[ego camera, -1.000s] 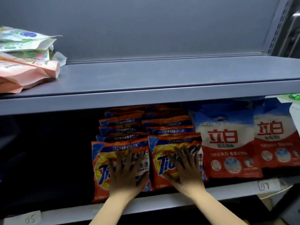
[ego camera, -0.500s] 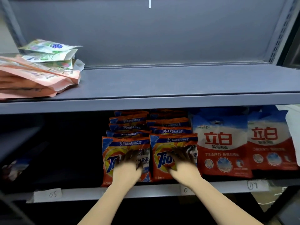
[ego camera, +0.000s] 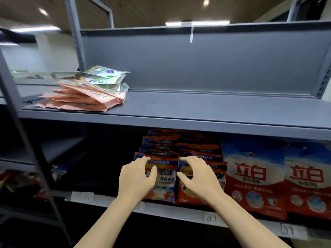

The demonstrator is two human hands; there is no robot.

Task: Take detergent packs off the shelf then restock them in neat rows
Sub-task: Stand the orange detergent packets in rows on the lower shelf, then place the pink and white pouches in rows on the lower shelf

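On the lower shelf (ego camera: 179,211), both hands' curled fingers (ego camera: 146,159) grip two front orange packs (ego camera: 165,178).

Upper shelf (ego camera: 206,108) lying open right of pink pouch pile (ego camera: 84,98). Lower bay: dark gap left of orange packs (ego camera: 161,149) standing free; red-and-blue bags (ego camera: 254,176) blocking right side, upper shelf edge limiting headroom above packs.
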